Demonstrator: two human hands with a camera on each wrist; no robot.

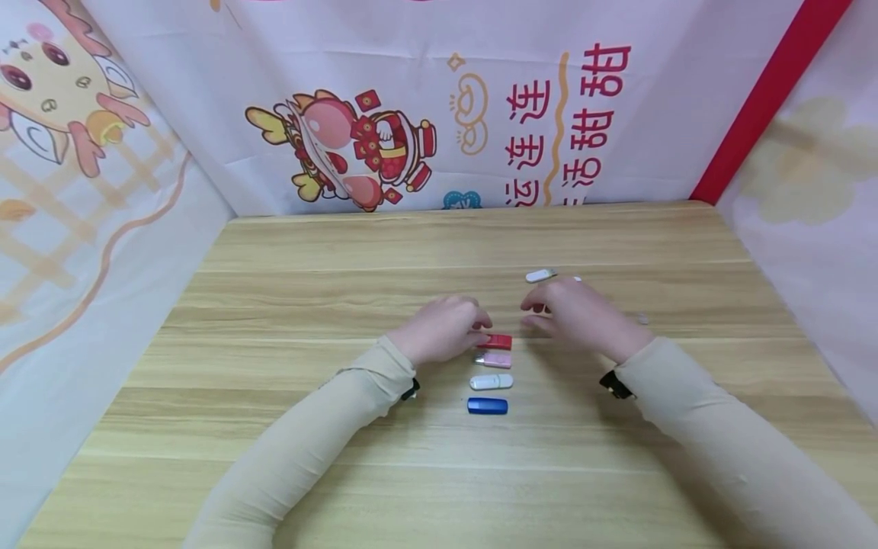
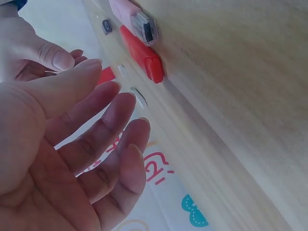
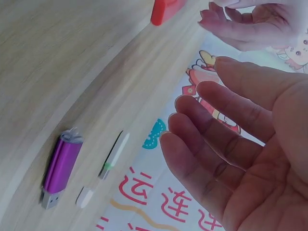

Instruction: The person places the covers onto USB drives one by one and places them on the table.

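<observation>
Four-sided little sticks lie stacked in a row: a red USB flash drive, a pink USB flash drive with its plug end to the left, a white USB flash drive and a blue USB flash drive. My left hand hovers by the red one, fingers loosely bent, holding nothing. To the right, my right hand is also bare, fingers relaxed and apart from the drives. A purple USB flash drive, plug exposed, shows in the right wrist view; the hand hides it from the head view.
Beyond the right hand lie another white USB drive, its plug bare, and a small white cap. A small clear piece sits right of the right wrist. Printed cloth hangs behind the wooden table.
</observation>
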